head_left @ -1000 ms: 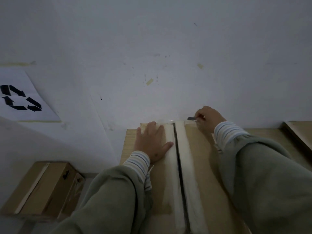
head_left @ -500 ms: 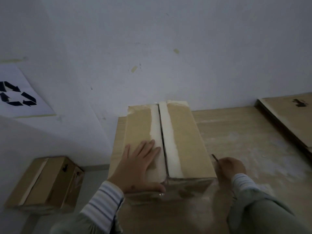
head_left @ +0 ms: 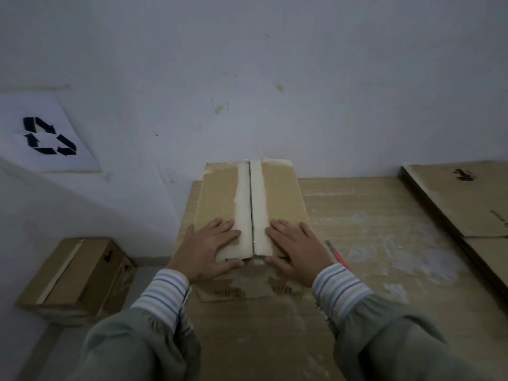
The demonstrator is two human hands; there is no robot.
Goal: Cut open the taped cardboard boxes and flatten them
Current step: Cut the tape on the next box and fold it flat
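A brown cardboard box (head_left: pixel 220 199) stands on the wooden table (head_left: pixel 371 215) against the wall. Its white tape (head_left: pixel 258 193) is slit along the middle seam. My left hand (head_left: pixel 209 248) lies on the near end of the left top flap, fingers flat on top and thumb hooked under the flap's front edge. My right hand (head_left: pixel 297 248) holds the right flap the same way. Both flap ends look slightly lifted. A red-handled knife (head_left: pixel 336 255) lies on the table just right of my right hand.
Flattened cardboard sheets (head_left: pixel 467 204) lie on the table at the far right. Another taped box (head_left: pixel 79 273) sits on the floor at lower left. A recycling sign (head_left: pixel 46 136) hangs on the left wall. The back wall is right behind the box.
My right hand has put the knife down on the table and moved onto the right flap. My left hand has stayed at the box's near end, its thumb now under the flap edge.
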